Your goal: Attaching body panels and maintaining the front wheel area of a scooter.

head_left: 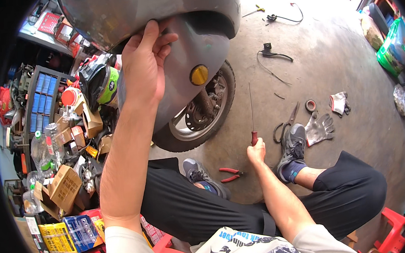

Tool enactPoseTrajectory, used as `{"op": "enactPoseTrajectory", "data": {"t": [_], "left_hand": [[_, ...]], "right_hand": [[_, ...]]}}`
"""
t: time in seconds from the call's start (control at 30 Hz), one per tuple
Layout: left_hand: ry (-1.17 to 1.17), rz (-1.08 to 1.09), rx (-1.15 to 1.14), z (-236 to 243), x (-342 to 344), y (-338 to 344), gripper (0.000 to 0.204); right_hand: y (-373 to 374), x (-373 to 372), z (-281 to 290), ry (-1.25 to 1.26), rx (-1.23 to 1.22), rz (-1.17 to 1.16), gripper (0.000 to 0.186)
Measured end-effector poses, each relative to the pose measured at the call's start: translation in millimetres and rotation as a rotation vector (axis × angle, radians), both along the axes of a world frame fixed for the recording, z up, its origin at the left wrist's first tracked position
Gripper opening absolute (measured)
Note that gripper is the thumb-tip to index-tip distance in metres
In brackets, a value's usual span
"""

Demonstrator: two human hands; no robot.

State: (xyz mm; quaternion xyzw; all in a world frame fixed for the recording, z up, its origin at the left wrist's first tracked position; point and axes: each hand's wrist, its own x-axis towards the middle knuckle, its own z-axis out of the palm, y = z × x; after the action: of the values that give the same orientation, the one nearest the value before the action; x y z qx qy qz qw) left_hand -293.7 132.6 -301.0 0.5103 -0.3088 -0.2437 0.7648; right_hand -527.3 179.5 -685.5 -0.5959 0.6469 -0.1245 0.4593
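In front of me stands a grey scooter (175,67), with a round amber reflector (199,74) on its side and a wheel (181,145) below. My left hand (143,67) is raised to the lower edge of the rounded upper body panel (157,10). Its thumb presses on that edge and the fingers curl in beneath; part of the grip is hidden. Low over the floor, my right hand (257,152) is wrapped round the dark red handle of a screwdriver (254,136). The long thin shaft points up and away from me, apart from the scooter.
Red-handled cutting pliers (230,174) lie between my shoes. By my right shoe are scissors (287,124), a tape roll (310,105) and work gloves (320,128). Farther off lie black lever parts (268,52) with cables. Boxes (65,190) and bottles crowd the left side.
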Motion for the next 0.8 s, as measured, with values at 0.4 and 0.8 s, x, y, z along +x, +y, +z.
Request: {"op": "enactPoseTrajectory", "data": {"t": [0.4,0.8], "left_hand": [[-0.015,-0.081,0.052,4.0,1.1,11.2,0.020],[0.060,-0.050,0.101,9.8,-7.3,6.9,0.016]], "right_hand": [[-62.5,31.8,62.2,-0.314,-0.534,0.080,0.025],[-134.5,116.2,197.4,-0.046,-0.926,1.013,0.024]]}}
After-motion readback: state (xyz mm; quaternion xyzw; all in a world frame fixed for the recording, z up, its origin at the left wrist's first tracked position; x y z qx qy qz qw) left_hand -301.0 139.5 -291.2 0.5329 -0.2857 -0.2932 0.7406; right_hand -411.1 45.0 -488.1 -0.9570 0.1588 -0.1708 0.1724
